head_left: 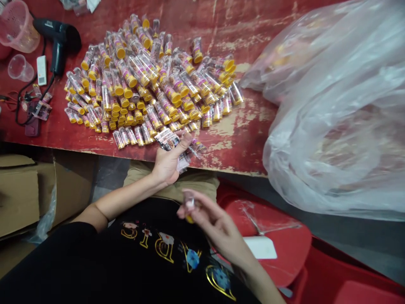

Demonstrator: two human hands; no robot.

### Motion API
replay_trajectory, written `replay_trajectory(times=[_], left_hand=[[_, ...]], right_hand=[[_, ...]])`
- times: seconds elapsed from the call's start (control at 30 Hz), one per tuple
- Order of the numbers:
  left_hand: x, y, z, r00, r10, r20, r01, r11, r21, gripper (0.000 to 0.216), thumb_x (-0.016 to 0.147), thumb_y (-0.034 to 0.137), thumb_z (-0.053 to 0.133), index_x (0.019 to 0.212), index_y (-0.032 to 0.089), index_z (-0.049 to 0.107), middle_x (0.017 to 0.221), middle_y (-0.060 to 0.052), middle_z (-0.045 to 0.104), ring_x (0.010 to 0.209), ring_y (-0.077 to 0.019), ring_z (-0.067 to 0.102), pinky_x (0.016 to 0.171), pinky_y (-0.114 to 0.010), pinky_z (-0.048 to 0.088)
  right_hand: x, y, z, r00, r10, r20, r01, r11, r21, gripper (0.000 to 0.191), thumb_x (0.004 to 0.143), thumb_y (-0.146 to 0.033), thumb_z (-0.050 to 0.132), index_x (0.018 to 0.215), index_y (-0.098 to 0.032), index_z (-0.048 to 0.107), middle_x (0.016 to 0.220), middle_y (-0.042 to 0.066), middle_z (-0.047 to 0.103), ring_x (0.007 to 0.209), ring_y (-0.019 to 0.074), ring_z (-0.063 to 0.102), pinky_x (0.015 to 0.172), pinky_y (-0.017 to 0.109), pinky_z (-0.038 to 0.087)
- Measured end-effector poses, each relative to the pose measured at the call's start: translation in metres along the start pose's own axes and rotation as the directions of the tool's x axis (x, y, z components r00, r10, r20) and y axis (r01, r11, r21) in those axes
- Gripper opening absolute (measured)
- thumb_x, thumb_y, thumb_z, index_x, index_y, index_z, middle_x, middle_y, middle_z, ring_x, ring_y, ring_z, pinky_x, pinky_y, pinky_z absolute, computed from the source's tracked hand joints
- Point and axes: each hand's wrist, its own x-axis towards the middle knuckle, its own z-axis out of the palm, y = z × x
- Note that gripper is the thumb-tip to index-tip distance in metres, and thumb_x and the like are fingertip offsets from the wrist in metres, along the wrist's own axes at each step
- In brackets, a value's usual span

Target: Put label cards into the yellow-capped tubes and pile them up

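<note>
My left hand (169, 162) is at the table's front edge, closed on a small stack of printed labels (167, 138) pinned under the thumb. A transparent strip of the stack sticks out below the palm. Over my lap, my right hand (211, 217) grips a small transparent tube (189, 202) with a yellow end between thumb and fingers; it is slightly blurred. Beyond the left hand lies a big heap of similar yellow-capped tubes (139, 80) with purple-pink labels. A short row of tubes (133, 137) lies at its near side.
On the red table (240, 147), a large translucent plastic bag (316, 118) fills the right. A heat gun (60, 40), a pink basket (19, 25), a plastic cup (20, 67) and a white remote (41, 70) stand left. Below are a cardboard box (22, 194) and a red stool (284, 245).
</note>
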Motion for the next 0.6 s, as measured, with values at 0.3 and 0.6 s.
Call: replay_trajectory(times=[0.3, 0.6], left_hand=[[-0.010, 0.001, 0.000, 0.996, 0.022, 0.090, -0.023, 1.000, 0.016, 0.052, 0.056, 0.036, 0.101, 0.094, 0.016, 0.071, 0.082, 0.003, 0.068, 0.076, -0.0090, 0.064, 0.083, -0.027, 0.053], [-0.015, 0.001, 0.000, 0.990, -0.028, 0.141, 0.018, 0.997, 0.075, 0.055, 0.056, 0.041, 0.101, 0.097, 0.018, 0.072, 0.089, 0.002, 0.071, 0.077, -0.0113, 0.066, 0.082, -0.031, 0.057]], right_hand=[[0.045, -0.024, -0.010, 0.450, -0.804, -0.390, 0.507, 0.589, -0.630, 0.022, 0.087, -0.020, 0.081, 0.108, -0.023, 0.077, 0.100, 0.004, 0.076, 0.093, 0.0182, 0.073, 0.088, 0.036, 0.061], [0.033, -0.025, -0.012, 0.398, -0.860, -0.320, 0.409, 0.479, -0.777, 0.041, 0.094, -0.017, 0.071, 0.133, -0.029, 0.073, 0.122, 0.008, 0.073, 0.105, 0.0232, 0.073, 0.085, 0.041, 0.066]])
